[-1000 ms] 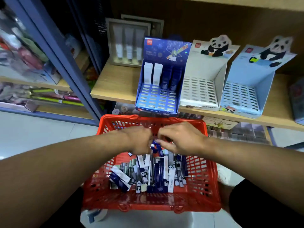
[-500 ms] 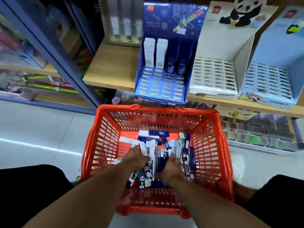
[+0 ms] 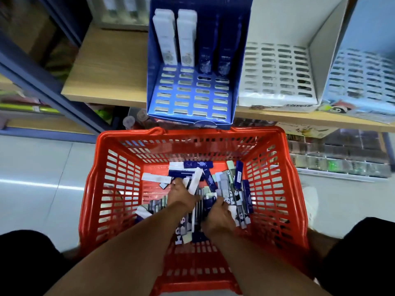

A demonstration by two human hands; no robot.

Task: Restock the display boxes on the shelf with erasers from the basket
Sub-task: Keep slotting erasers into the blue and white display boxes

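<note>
The red basket (image 3: pixel 128 134) stands on the floor below the shelf, holding a loose pile of erasers (image 3: pixel 237 189) in white, dark blue and panda wrappers. Both my hands are down in the pile. My left hand (image 3: pixel 181 194) grips a white eraser (image 3: pixel 196 181) that sticks out past its fingers. My right hand (image 3: pixel 218 214) curls round a dark blue eraser (image 3: pixel 208 205). The blue display box (image 3: pixel 190 95) on the shelf has two white and two dark blue erasers standing in its back row. Beside it sit a white display box (image 3: pixel 275 69) and a light blue display box (image 3: pixel 363 82).
The wooden shelf (image 3: pixel 106 69) runs across the top, with a blue metal upright (image 3: pixel 49 88) slanting at the left. A lower shelf with clear packets (image 3: pixel 337 159) lies to the right of the basket. My knees flank the basket on the pale floor.
My hands dropped from the basket's far rim into the eraser pile and closed on erasers. The camera moved closer and tilted down.
</note>
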